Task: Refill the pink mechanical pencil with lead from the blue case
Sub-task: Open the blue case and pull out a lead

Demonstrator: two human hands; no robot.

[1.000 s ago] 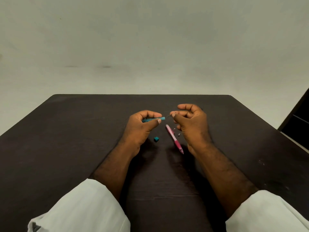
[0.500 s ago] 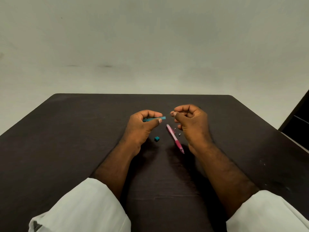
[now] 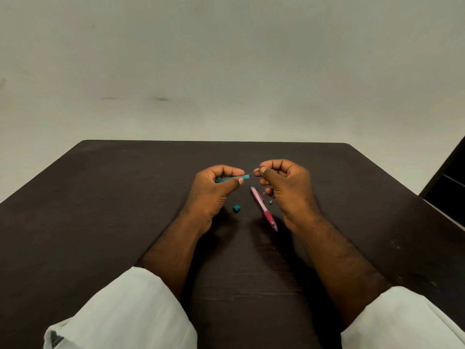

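Observation:
My left hand (image 3: pixel 214 190) grips the slim blue lead case (image 3: pixel 232 178), held almost level with its open end pointing right. My right hand (image 3: pixel 284 185) pinches a thin dark lead (image 3: pixel 252 173) between thumb and forefinger, right at the case's open end. The pink mechanical pencil (image 3: pixel 264 209) lies on the dark table (image 3: pixel 100 222) between my hands, tip toward me. The case's small blue cap (image 3: pixel 236 208) sits on the table just left of the pencil.
Two tiny pencil parts, a pinkish one (image 3: pixel 264 194) and a dark one (image 3: pixel 270 202), lie right of the pencil beside my right hand. White sleeves cover both forearms near the bottom edge. A dark piece of furniture (image 3: pixel 448 182) stands at the far right.
The right hand's pinched fingers drew slightly away from the case's open end and came back close to it. The left hand, case, pencil and cap stayed put.

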